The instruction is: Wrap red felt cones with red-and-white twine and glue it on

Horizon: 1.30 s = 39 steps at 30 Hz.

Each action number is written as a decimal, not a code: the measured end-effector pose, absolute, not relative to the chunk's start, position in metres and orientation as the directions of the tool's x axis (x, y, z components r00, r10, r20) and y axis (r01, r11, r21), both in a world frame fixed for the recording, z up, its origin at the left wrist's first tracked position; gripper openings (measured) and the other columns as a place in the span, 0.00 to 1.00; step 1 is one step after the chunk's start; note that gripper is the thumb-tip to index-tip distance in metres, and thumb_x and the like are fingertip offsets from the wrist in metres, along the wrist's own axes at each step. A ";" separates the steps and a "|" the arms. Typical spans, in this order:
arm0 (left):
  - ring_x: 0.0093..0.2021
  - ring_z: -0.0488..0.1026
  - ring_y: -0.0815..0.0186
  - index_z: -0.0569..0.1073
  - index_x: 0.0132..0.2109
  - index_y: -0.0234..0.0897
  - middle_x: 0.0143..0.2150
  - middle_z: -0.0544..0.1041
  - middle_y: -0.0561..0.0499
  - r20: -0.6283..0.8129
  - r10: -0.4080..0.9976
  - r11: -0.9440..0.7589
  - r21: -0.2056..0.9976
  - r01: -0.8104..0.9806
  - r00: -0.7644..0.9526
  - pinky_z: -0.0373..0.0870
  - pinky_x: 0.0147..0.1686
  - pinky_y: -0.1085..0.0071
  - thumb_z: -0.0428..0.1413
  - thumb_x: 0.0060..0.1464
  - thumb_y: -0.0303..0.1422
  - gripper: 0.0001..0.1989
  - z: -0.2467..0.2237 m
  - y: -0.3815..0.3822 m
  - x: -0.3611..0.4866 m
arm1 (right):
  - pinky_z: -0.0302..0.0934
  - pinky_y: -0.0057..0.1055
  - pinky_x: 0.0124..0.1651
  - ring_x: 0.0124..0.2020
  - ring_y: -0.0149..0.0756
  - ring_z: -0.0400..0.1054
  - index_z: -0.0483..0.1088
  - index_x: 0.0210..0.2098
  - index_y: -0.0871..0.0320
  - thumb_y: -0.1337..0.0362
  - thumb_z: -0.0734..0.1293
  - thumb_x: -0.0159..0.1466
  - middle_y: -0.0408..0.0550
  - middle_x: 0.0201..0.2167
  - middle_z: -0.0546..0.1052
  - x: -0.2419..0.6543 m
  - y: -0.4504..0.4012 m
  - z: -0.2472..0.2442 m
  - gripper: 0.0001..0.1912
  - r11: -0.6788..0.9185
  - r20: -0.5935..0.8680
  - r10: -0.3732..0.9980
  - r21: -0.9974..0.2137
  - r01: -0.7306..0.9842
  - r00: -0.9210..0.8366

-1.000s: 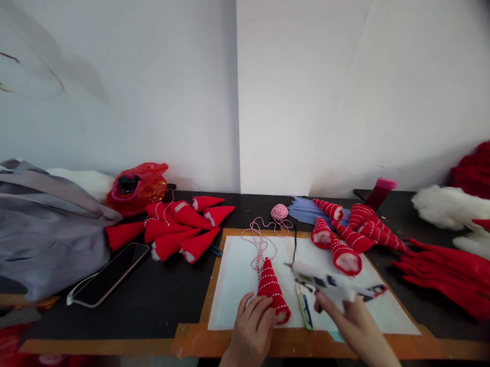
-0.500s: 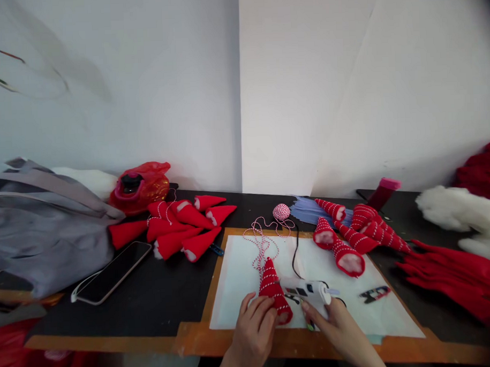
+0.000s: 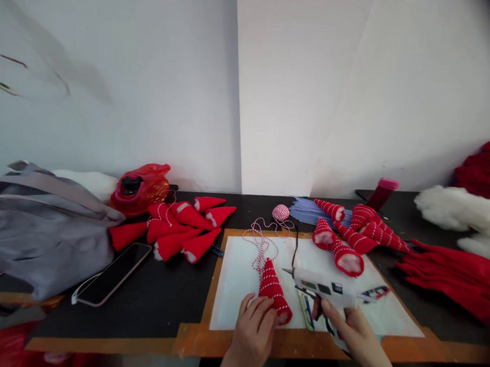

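From my remote seat, the single head view shows the left hand at the near edge of the pale mat, its fingers clenched around a red felt cone wound with red-and-white twine. The grasp seems meant to pin the cone steady, tilted on the mat with its tip pointing far. The twine runs from the tip in loose loops toward its ball. The right hand grasps a white hot glue gun, nozzle aimed left, with only a narrow gap to the cone and a black cord trailing far. Striped cones sit just beyond the gun, while plain red cones lie past the mat's left edge on the dark surface, well out of the way.
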<state>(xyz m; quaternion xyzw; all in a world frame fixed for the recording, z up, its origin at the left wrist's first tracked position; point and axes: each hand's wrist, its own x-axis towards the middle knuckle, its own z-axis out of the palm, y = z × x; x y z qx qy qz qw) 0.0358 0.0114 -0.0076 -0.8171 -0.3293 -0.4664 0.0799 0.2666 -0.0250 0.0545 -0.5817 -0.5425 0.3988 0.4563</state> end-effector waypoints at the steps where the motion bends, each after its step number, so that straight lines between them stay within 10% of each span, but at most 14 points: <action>1: 0.44 0.77 0.60 0.75 0.41 0.35 0.40 0.82 0.46 0.815 0.465 -0.769 0.179 0.614 0.346 0.67 0.53 0.58 0.50 0.60 0.20 0.11 -0.008 0.011 0.036 | 0.66 0.35 0.43 0.37 0.45 0.72 0.75 0.28 0.58 0.44 0.63 0.65 0.52 0.31 0.79 0.268 -0.026 0.053 0.24 0.004 0.035 0.991 -0.974 0.229 0.130; 19: 0.44 0.77 0.60 0.75 0.42 0.35 0.41 0.82 0.45 0.822 0.459 -0.773 0.182 0.608 0.337 0.68 0.53 0.57 0.49 0.60 0.20 0.12 -0.012 0.012 0.037 | 0.67 0.38 0.39 0.36 0.52 0.77 0.76 0.43 0.58 0.46 0.59 0.68 0.55 0.34 0.83 0.236 0.015 0.036 0.24 0.089 0.118 0.993 -0.722 0.686 -0.005; 39: 0.43 0.77 0.60 0.75 0.41 0.34 0.41 0.82 0.46 0.824 0.457 -0.781 0.192 0.594 0.335 0.68 0.53 0.56 0.49 0.59 0.18 0.12 -0.014 0.012 0.037 | 0.69 0.39 0.46 0.42 0.50 0.77 0.74 0.49 0.63 0.49 0.60 0.69 0.58 0.41 0.83 0.229 0.027 0.028 0.24 0.124 0.109 0.992 -0.800 0.586 -0.061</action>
